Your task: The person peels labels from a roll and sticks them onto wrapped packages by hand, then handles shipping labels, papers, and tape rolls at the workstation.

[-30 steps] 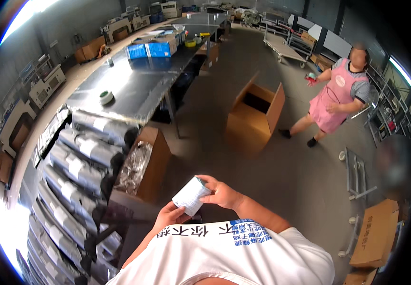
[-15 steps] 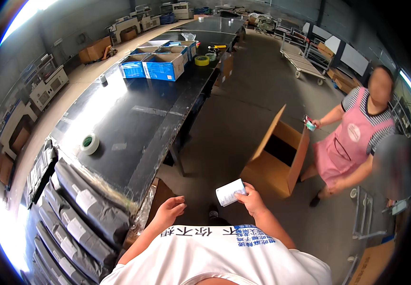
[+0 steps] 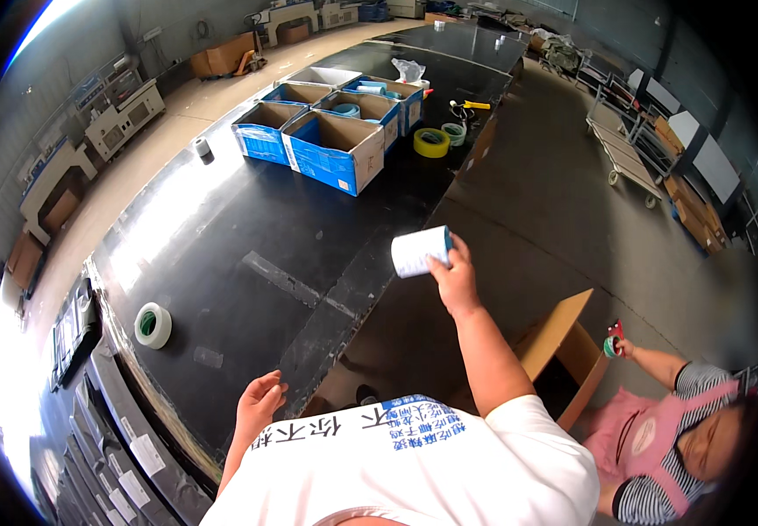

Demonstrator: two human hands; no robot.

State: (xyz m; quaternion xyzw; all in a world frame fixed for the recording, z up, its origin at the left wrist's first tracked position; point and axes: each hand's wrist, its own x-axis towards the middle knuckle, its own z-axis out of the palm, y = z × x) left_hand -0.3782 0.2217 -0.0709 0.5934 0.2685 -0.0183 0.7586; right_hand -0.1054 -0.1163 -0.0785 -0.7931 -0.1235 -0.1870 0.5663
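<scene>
"Trouble, from the head view?"

"My right hand [image 3: 454,272] clamps the white roll [image 3: 416,252] near one end, by the right edge of the table [image 3: 247,228]; should that pinch slacken, it could tip and drop to the floor [image 3: 528,219]."

"And your left hand [image 3: 259,406]?"

"Its fingers are empty and slightly apart (no help there), toward the near right corner, probably too far off to catch anything."

Dim overall, blown-out light at left — glare on black table [image 3: 295,223], bent edges, dark corners
</scene>
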